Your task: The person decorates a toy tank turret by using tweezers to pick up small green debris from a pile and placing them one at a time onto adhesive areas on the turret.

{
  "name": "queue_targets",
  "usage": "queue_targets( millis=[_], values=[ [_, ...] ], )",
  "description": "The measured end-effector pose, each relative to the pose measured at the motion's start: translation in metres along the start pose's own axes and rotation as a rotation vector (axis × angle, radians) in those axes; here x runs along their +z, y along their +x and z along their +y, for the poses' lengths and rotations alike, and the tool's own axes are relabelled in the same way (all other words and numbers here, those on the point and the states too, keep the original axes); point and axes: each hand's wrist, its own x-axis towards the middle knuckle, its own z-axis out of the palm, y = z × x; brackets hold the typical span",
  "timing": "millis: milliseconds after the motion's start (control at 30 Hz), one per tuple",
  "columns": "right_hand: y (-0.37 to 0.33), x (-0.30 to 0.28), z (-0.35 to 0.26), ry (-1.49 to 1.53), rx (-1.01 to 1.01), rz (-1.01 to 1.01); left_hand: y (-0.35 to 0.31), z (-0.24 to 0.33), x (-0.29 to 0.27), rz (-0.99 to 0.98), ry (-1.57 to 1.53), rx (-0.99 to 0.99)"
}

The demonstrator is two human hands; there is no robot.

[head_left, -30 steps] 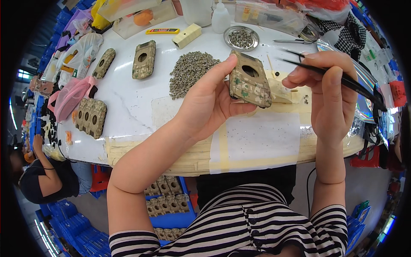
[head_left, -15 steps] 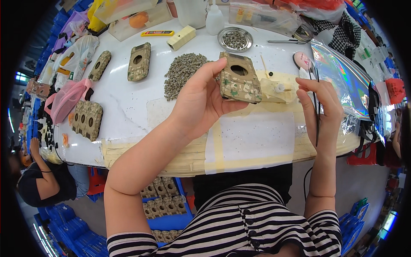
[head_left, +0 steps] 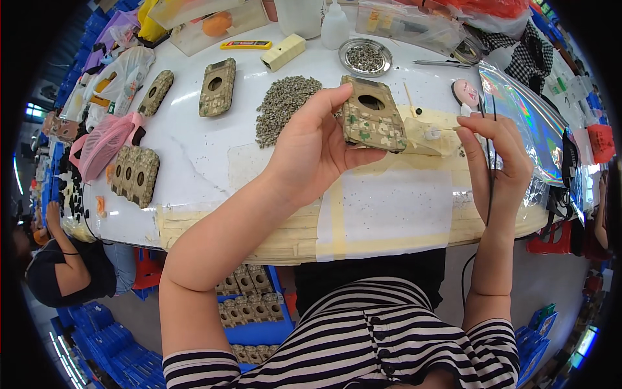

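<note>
My left hand holds a camouflage toy tank hull with a round hole, thumb on its upper edge and fingers beneath. My right hand pinches the end of a thin pale stick between thumb and forefinger. The stick's other end is at a small white pot on a tape-covered block. A pair of black tweezers also lies in my right hand, across the palm. Left of the held hull lies a heap of small metal parts.
More tank hulls lie on the left of the white table, three together in a row. A metal dish of small parts, a white squeeze bottle and a pen are farther back. A blue crate holds hulls below the table.
My right hand has closed on the thin stick at the white pot. The whole scene has shifted slightly right in view; my left hand still holds the hull.
</note>
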Motion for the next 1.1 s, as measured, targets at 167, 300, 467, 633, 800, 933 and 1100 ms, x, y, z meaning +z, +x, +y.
queue_targets(
  millis=[167,300,467,633,800,933,1100],
  values=[
    [0.017,-0.009,-0.017,0.198,-0.058,0.036,-0.001,-0.001,-0.001,0.007,0.005,-0.012],
    [0.027,0.007,-0.027,0.46,-0.043,-0.02,-0.001,-0.001,0.001,-0.004,0.005,-0.016],
    [0.023,0.026,-0.04,0.839,0.162,-0.047,-0.003,-0.001,0.002,-0.021,-0.019,-0.027],
    [0.023,0.028,-0.047,0.896,0.183,-0.078,-0.003,-0.003,0.001,-0.021,-0.016,-0.021],
    [0.016,0.04,-0.024,0.855,0.098,-0.049,-0.003,-0.002,0.001,-0.035,-0.008,-0.006],
    [0.022,0.032,-0.046,0.78,0.189,-0.08,-0.002,-0.002,0.0,-0.029,-0.012,-0.013],
    [0.019,0.033,-0.04,0.856,0.145,-0.057,-0.002,-0.001,0.0,-0.026,-0.009,-0.017]
  ],
)
